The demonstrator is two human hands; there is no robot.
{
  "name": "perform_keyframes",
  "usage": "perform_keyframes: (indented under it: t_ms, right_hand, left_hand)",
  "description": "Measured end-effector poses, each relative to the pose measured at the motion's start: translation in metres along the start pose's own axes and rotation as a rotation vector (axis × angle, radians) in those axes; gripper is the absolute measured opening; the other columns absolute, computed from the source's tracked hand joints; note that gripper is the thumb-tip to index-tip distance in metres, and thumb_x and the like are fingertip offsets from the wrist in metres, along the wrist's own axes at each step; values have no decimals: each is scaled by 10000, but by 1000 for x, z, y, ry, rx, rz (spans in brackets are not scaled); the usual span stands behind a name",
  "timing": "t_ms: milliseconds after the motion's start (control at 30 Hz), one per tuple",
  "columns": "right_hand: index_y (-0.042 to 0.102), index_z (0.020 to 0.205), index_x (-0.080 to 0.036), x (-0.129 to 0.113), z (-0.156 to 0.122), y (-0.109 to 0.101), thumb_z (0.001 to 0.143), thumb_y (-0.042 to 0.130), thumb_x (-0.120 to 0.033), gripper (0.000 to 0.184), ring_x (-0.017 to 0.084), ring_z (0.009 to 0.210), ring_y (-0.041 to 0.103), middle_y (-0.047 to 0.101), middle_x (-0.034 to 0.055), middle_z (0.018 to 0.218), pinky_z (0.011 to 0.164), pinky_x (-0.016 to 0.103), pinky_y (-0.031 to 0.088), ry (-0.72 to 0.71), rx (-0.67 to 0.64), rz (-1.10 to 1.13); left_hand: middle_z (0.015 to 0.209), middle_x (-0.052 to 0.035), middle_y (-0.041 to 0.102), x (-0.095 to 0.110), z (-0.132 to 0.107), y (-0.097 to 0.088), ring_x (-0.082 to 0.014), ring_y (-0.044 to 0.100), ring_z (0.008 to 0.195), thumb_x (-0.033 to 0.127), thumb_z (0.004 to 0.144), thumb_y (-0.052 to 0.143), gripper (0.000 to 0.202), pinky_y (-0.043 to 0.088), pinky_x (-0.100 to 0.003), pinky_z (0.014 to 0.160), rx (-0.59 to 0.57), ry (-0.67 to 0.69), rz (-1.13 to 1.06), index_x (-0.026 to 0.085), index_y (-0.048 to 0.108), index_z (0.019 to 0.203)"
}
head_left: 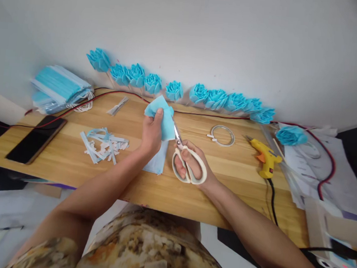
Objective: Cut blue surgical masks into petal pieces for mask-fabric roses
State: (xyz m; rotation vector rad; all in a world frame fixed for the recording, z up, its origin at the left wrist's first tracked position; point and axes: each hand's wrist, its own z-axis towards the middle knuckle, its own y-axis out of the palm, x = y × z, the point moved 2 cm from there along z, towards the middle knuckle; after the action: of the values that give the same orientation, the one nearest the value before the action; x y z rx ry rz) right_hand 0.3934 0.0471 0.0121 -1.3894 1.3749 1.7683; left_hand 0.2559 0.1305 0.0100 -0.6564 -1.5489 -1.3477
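My left hand [152, 129] pinches a piece of light blue mask fabric [168, 124] above the middle of the table, thumb on top. In my right hand [195, 158] is a pair of scissors [178, 141] with cream handles, fingers through the loops. Their blades point up and meet the right edge of the fabric; whether they are fully closed is hard to make out. Below the fabric, another pale blue piece [156, 161] lies on the table, partly hidden by my left hand. Cut white and blue strips [104, 144] form a loose pile left of my left hand.
Blue fabric flowers [174, 90] stand along the wall. Stacked face masks [59, 86] and a phone [36, 139] lie left. Toward the right are a tape roll [222, 135], a yellow glue gun [265, 156] with its cord, and papers [341, 165]. A red-black cable [199, 114] crosses the back.
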Motion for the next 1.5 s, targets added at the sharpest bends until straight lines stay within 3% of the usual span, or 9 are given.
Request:
perform_keyframes:
  t_ms: [200,367,500,633,833,967,1167,1367,1500]
  right_hand:
    - [542,1061,-215,6,3,-6,843,738,-729,592,80,357,388,541,-98,531,336,181,323,67,-56,110]
    - [534,1102,-224,11,5,-12,866,621,-818,645,153,526,563,614,-36,646,493,275,482,143,-177,171]
    - [510,1084,-246,5,5,-12,835,634,-841,656,185,588,602,611,-26,665,566,310,494,187,-212,162]
    - [507,1054,-257,-1,4,-12,847,637,-821,615,190,585,600,630,-11,688,569,320,485,216,-212,133]
    - [522,1068,-247,1,5,-13,791,651,-869,692,189,546,593,645,-10,664,532,315,484,242,-212,114]
    - [524,1060,-237,0,4,-12,810,647,-854,677,178,532,588,652,-9,670,534,312,484,250,-217,120]
    - [534,1088,-230,-3,3,-12,830,652,-826,660,172,528,588,675,-2,697,510,305,465,248,-223,126]
    - [543,1019,-231,-5,5,-12,824,710,-762,589,171,506,581,661,-10,646,500,302,483,276,-220,150]
    - [570,1014,-219,-2,1,-10,815,693,-803,629,162,505,584,669,-3,666,496,298,499,293,-290,189]
  left_hand:
    - [895,-29,754,7,2,-1,-193,723,849,468,830,807,309,575,-298,799,-4,-42,-58,203,681,927]
    - [869,-8,751,7,4,-1,-185,716,805,433,744,886,335,573,-287,752,-41,-103,-129,212,709,924]
    - [898,-15,777,4,7,-2,-175,723,804,424,680,930,385,582,-270,747,-30,-123,-148,206,724,922]
    - [921,-22,786,1,10,-5,-174,734,840,392,722,912,319,588,-263,764,-1,-152,-137,214,724,908]
    - [895,-12,764,-2,12,-8,-167,726,810,372,774,883,293,576,-266,748,7,-151,-133,211,708,945]
    - [885,2,755,-2,12,-9,-153,714,775,360,776,883,287,588,-273,762,15,-142,-141,222,701,950]
    - [893,-11,750,0,10,-9,-187,733,869,418,763,890,346,592,-294,816,22,-106,-75,212,685,951]
    - [889,-10,746,2,13,-11,-176,720,852,428,748,893,351,564,-259,759,39,-78,-49,208,672,909]
    - [879,-2,748,5,24,-18,-171,723,852,419,772,882,319,567,-254,759,83,-53,-54,220,665,894]
